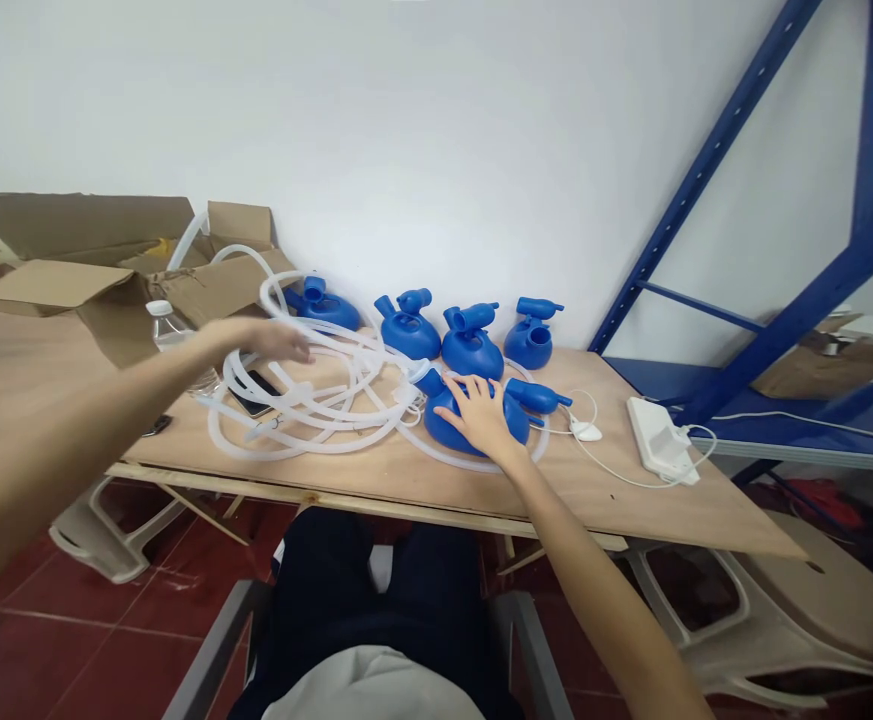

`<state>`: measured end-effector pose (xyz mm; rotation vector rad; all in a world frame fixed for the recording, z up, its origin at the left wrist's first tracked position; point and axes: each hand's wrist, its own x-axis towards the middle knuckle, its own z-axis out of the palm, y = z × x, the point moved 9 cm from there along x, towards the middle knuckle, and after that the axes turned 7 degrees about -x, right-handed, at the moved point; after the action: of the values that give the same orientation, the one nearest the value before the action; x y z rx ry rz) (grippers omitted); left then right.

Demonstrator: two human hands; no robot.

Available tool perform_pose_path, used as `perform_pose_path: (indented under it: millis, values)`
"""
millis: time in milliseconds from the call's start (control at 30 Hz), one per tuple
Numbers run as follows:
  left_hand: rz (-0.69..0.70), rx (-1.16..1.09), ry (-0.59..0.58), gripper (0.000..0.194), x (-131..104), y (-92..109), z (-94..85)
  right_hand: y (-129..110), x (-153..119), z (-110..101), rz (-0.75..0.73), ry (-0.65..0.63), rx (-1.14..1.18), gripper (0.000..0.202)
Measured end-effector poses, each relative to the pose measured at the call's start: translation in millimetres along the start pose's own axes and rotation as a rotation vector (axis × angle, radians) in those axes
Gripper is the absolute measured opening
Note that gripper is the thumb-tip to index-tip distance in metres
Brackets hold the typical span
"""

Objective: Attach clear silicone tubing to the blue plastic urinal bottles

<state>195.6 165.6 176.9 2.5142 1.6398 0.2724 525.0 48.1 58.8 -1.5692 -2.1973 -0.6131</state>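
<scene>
My right hand (483,415) lies with spread fingers on top of a blue plastic bottle (447,432) near the table's front edge. A blue cap piece (537,396) sticks out at that bottle's right side. My left hand (275,340), smeared by motion, is over the left part of a tangle of translucent white tubing (316,405); its fingers are too blurred to read. Behind stand several more blue bottles (472,350) along the wall. A dark phone (256,392) lies partly under the tubing.
Open cardboard boxes (53,285) and a clear water bottle (173,330) stand at the left of the wooden table (578,500). A white power strip (661,440) with cables lies at the right, beside a blue metal rack (706,170). Plastic stools (766,630) are below.
</scene>
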Motion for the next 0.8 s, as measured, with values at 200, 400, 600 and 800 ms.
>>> perform_pose_path:
  millis: [200, 400, 600, 800]
  values:
    - [-0.054, 0.142, -0.324, 0.044, -23, 4, 115.2, 3, 0, 3, 0.022, -0.014, -0.009, 0.060]
    - [-0.062, 0.253, -0.329, 0.038, -2, 26, 147.6, -1, -2, 2, 0.000, -0.004, -0.035, 0.062]
    - [-0.099, 0.274, -0.304, 0.038, 4, 25, 161.0, -2, -3, -1, 0.002, -0.005, -0.024, 0.062]
    - [-0.054, 0.190, -0.206, 0.041, 19, 26, 148.9, -3, -4, -2, 0.017, 0.001, -0.039, 0.061]
